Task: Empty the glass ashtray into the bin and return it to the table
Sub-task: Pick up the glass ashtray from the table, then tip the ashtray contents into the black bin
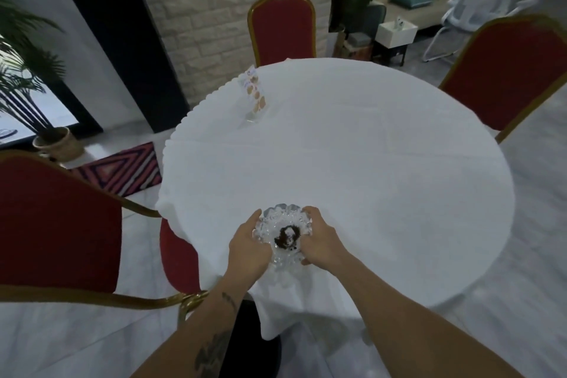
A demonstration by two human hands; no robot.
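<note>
left hand (249, 247) and right hand (319, 239) clasp opposite sides of the glass ashtray (283, 235), fingers curled around its scalloped rim; fingertips on the far underside are hidden. the ashtray sits at the near edge of the bench (368, 163), whether resting or just lifted cannot be told. dark ash residue (287, 235) lies in its centre, details unclear. a menu card stand (255, 94) stands well apart at the far left. three red chairs (283, 27) surround the bench, two cut off by the frame.
</note>
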